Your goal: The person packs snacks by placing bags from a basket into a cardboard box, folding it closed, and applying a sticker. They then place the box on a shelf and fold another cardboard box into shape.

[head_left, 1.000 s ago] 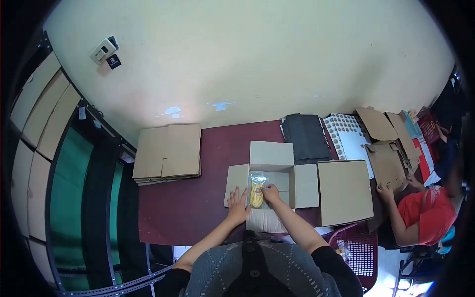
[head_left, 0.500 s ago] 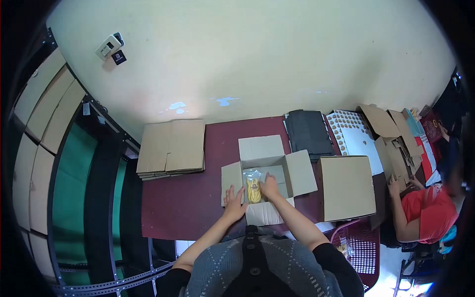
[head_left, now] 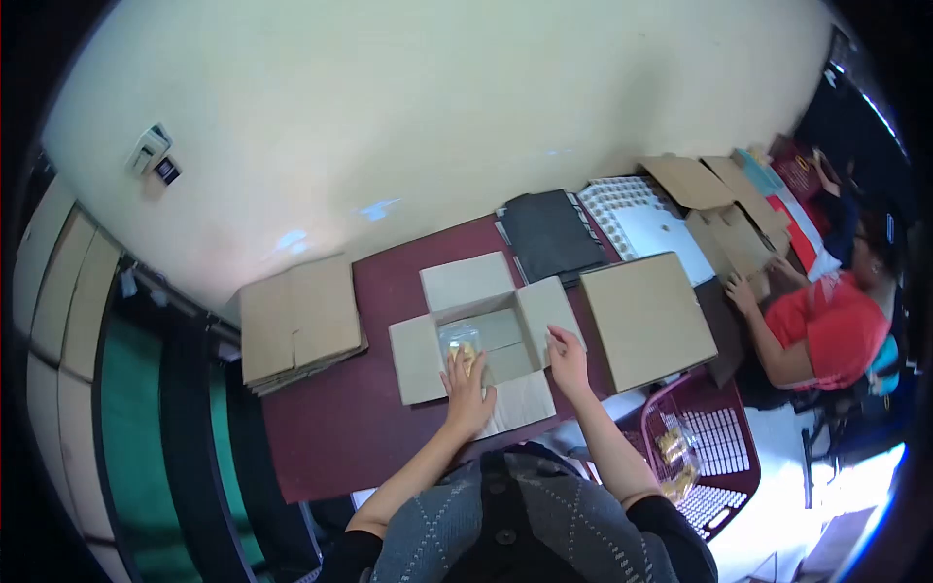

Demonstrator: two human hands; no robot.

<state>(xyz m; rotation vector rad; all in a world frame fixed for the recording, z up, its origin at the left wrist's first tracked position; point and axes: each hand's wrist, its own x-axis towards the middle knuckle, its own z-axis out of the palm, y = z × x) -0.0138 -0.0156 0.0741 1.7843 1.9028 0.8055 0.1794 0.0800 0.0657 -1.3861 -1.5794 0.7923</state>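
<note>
An open cardboard box (head_left: 503, 346) with its flaps folded outward stands on the dark red table (head_left: 389, 442). Inside, against its left side, lies a clear plastic packet (head_left: 461, 340) with yellow contents. My left hand (head_left: 467, 396) rests with spread fingers on the lower part of that packet and hides some of it. Over the box's right flap is my right hand (head_left: 568, 361), its fingers loosely apart and holding nothing.
Flattened cardboard (head_left: 299, 321) is stacked on the left. A closed box (head_left: 648, 321), black folded items (head_left: 550, 236) and a sheet of round pieces (head_left: 637, 216) sit to the right. A red basket (head_left: 724, 437) holds packets below. A co-worker (head_left: 826, 325) handles cardboard at far right.
My right hand has come out of the box to its right flap. My left hand has moved from the left edge onto the packet. The view has turned and shifted right.
</note>
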